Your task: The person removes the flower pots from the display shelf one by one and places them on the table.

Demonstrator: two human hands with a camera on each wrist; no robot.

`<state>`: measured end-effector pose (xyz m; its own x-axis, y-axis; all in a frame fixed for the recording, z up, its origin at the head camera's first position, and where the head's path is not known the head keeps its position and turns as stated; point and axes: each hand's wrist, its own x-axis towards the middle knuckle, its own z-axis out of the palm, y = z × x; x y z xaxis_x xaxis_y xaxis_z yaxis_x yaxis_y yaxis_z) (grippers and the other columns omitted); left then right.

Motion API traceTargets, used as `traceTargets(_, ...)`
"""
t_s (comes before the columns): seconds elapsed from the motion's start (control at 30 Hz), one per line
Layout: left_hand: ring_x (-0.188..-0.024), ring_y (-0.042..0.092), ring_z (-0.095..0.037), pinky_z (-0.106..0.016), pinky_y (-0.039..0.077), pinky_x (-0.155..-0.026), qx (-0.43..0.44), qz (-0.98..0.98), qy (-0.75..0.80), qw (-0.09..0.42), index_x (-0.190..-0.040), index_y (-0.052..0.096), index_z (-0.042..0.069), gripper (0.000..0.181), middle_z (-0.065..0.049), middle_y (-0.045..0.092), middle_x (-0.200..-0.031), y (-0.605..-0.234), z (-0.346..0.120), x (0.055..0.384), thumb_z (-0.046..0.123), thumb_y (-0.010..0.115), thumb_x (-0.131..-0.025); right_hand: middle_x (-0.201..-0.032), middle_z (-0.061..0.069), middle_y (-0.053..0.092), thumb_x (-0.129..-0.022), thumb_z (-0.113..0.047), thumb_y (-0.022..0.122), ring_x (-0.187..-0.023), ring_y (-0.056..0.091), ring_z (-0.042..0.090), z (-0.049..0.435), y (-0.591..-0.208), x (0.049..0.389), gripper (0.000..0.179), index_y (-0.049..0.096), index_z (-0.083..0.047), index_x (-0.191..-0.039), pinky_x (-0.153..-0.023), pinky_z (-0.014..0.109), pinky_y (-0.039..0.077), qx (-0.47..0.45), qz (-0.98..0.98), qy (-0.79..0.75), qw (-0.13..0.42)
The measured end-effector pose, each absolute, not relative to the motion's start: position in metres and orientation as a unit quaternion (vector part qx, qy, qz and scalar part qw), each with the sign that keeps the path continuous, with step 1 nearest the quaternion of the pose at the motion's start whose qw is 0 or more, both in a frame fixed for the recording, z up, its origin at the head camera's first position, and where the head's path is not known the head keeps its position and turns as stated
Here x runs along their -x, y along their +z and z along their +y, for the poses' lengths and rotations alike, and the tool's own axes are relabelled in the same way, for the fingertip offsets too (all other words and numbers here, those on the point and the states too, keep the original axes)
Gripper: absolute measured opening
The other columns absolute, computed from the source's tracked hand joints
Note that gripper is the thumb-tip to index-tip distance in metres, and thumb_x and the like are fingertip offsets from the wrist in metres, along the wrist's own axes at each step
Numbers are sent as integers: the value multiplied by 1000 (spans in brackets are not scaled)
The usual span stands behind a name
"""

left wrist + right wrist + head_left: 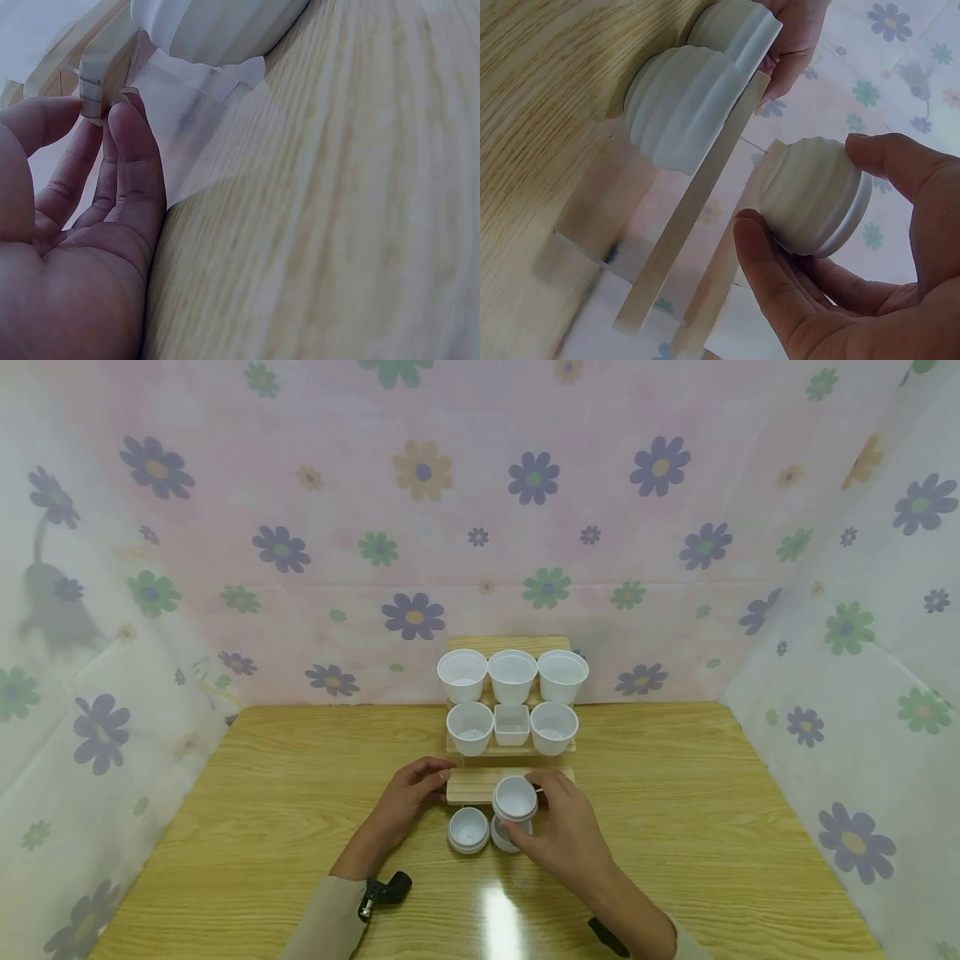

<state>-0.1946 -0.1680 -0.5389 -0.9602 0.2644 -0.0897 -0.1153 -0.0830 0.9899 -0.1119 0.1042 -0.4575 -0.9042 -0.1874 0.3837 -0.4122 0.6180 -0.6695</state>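
Pot (516, 797) held in the right hand (572, 839)

It is at the lower middle of the head view, overlapping the right part of the lowest plank (471, 787) and one of two white jars (468, 833) on the table (300, 777). Right thumb and fingers pinch its sides; the left hand (408, 797) grips the plank's left end. Just above, near mid-frame, five round cups (462, 672) and a square cup (512, 727) stand in two rows.
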Motion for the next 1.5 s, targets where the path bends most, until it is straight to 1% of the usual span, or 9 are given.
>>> traceTargets(0.37, -98, 70, -20, -31, 60, -84, -62, 662, 735, 133, -134, 63, -6, 37, -8, 71, -116, -540, -169, 195, 22, 64, -108, -114, 3, 67, -73, -16, 100, -99, 67, 16, 105, -457, 110, 61, 67, -4, -122, -85, 43, 61, -166, -888, 406, 136)
traceTargets(0.77, -97, 70, -19, -31, 60, -84, -60, 662, 736, 132, -133, 63, -5, 35, -6, 72, -114, -541, -169, 196, 20, 64, -109, -114, 4, 67, -73, -11, 99, -96, 68, 18, 115, -464, 107, 63, 66, -3, -126, -81, 33, 62, -154, -885, 418, 132)
traceTargets(0.97, -97, 70, -18, -31, 60, -84, -61, 662, 735, 134, -134, 62, -6, 36, -5, 72, -115, -539, -170, 195, 20, 64, -109, -114, 4, 67, -74, -8, 98, -97, 68, 16, 121, -467, 105, 60, 67, -5, -125, -82, 33, 63, -150, -883, 426, 127)
traceTargets(1.2, -97, 70, -19, -31, 60, -84, -52, 662, 736, 131, -133, 63, -6, 35, -6, 71, -115, -539, -169, 195, 19, 64, -108, -112, 3, 67, -76, -9, 97, -96, 68, 16, 129, -471, 101, 57, 66, -4, -124, -83, 30, 62, -138, -892, 413, 120)
traceTargets(1.37, -97, 69, -19, -30, 60, -83, -48, 660, 739, 125, -131, 64, -6, 33, -7, 71, -115, -538, -168, 194, 18, 65, -108, -112, 5, 67, -75, -9, 97, -95, 68, 18, 136, -473, 98, 57, 66, -2, -122, -82, 31, 62, -133, -896, 404, 126)
traceTargets(1.5, -97, 69, -19, -30, 59, -83, -46, 661, 739, 124, -131, 64, -6, 33, -7, 71, -114, -538, -168, 194, 17, 65, -108, -112, 6, 67, -76, -8, 97, -96, 69, 20, 140, -474, 96, 56, 65, -2, -122, -81, 31, 62, -131, -899, 401, 120)
